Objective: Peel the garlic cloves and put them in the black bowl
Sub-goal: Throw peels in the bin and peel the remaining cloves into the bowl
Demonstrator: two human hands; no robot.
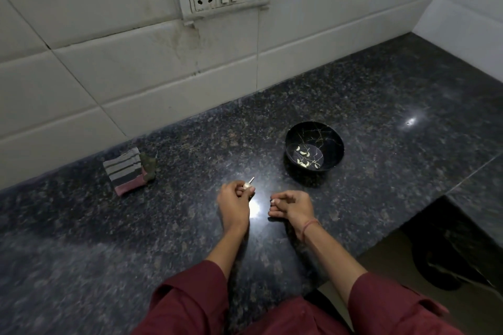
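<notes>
Dark granite bench (pixel 381 106): at lower centre, left hand (pixel 234 205) fingers (pixel 241 193) pinch a garlic clove (pixel 246 185); right hand (pixel 292 205) pinches a pale scrap (pixel 273 200). Black bowl (pixel 292 132) sits centre right; the small clove may slip from that pinch.

Bowl (pixel 314 153) right of cloth (pixel 129 170), behind hands (pixel 235 202).

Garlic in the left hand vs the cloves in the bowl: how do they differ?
The garlic piece is one, pinched in the left hand; the cloves are several, lying loose in the black bowl. The garlic piece has a thin stalk sticking out; the cloves show none and look curved. Both are pale.
</notes>
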